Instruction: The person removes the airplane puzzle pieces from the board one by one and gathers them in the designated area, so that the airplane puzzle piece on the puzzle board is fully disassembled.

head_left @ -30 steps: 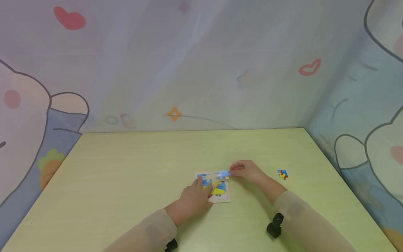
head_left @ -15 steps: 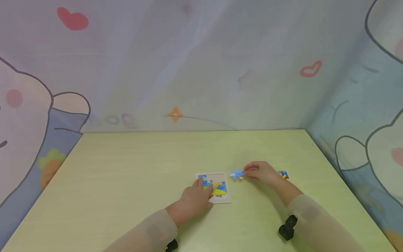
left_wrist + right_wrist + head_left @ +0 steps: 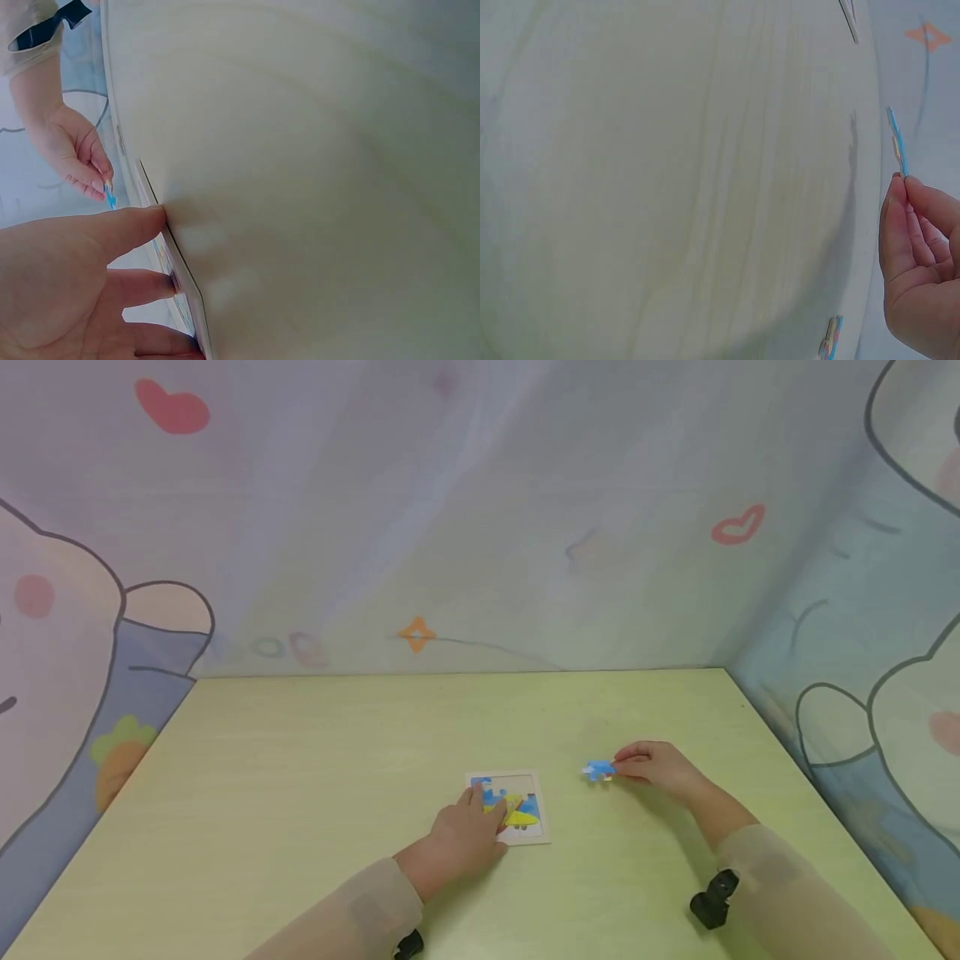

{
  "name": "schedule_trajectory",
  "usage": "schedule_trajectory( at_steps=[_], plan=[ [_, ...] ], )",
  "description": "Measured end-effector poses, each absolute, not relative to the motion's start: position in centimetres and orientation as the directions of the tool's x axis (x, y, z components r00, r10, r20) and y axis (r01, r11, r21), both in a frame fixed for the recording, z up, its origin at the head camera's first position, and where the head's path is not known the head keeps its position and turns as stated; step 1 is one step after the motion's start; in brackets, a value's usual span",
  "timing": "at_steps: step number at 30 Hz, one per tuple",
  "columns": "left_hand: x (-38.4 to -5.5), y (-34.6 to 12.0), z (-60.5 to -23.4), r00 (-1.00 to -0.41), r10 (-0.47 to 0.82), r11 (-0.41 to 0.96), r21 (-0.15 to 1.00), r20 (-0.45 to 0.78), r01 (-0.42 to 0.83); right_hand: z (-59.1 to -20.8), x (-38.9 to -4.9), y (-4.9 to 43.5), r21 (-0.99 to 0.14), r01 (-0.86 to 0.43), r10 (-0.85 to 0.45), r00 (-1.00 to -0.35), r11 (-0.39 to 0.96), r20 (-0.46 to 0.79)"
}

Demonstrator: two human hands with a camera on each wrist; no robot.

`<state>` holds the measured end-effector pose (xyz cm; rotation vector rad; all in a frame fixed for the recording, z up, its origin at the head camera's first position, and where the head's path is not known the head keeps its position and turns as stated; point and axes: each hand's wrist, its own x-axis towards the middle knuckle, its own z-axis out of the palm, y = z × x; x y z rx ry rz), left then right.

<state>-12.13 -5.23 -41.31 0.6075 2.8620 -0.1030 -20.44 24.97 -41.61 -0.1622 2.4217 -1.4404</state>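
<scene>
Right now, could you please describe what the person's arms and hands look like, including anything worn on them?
The left hand and right hand wear no gloves. The left sleeve and right sleeve are pale beige and end short of the hands. A small, blocky black device sits by the right cuff; a second black device shows partly by the left.

The right hand point(image 3: 922, 289) is pinching a thin, blue-faced puzzle piece point(image 3: 901, 151); a multicoloured piece point(image 3: 831, 337) is lying on the pale surface point(image 3: 645, 165).

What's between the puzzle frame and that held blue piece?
In the head view, only bare tabletop shows between the puzzle frame and the blue piece.
</scene>
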Motion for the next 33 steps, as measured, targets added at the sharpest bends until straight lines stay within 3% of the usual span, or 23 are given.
schedule_trajectory(
  at_steps=[7,33],
  plan=[
    [-12.0,-5.2,-41.1,-0.892,0.396,0.913,-0.014,-0.217,0.409,-41.8,-20.8,26.7,-0.878,0.097,-0.217,-0.951,0.469,-0.221],
    [-12.1,-5.2,-41.3,-0.894,0.394,0.916,0.011,-0.213,0.401,-42.5,-20.6,29.2,-0.763,0.099,-0.13,-0.964,0.638,-0.234]
  ],
)
